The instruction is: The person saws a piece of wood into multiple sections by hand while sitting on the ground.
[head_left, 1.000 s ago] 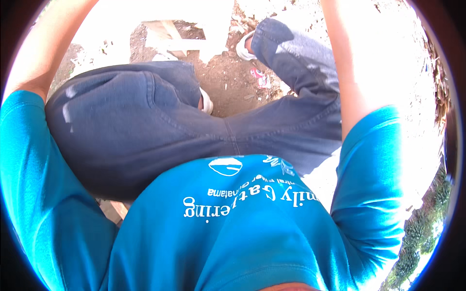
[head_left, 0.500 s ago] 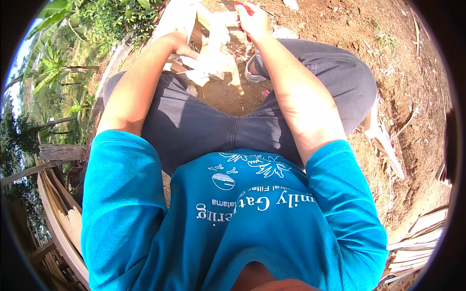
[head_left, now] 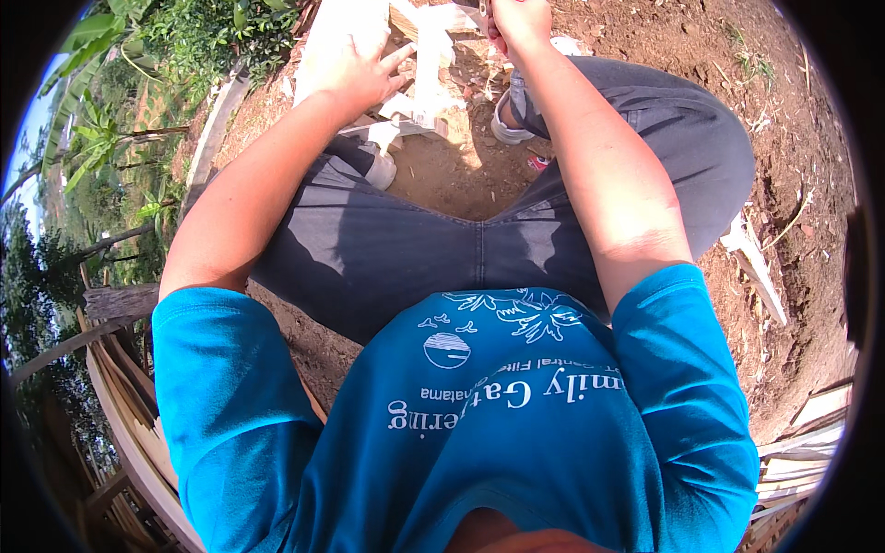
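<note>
Bare dirt ground (head_left: 784,138) outdoors, greenery at left, person seated, knees apart. Pale wooden piece (head_left: 429,64) lies on ground ahead of feet, overexposed, shape unclear. Left hand (head_left: 355,69) flat on wood, fingers spread, pressing not gripping. Right hand (head_left: 518,20) clenched on small dark object at frame top, kind unclear. Wood likely stiff, light, rough, splintery; hold by long edges, away from broken ends.

One head camera looks steeply down from above the seated person's blue printed shirt (head_left: 479,415), very near, facing the far brown dirt ground (head_left: 461,175).
</note>
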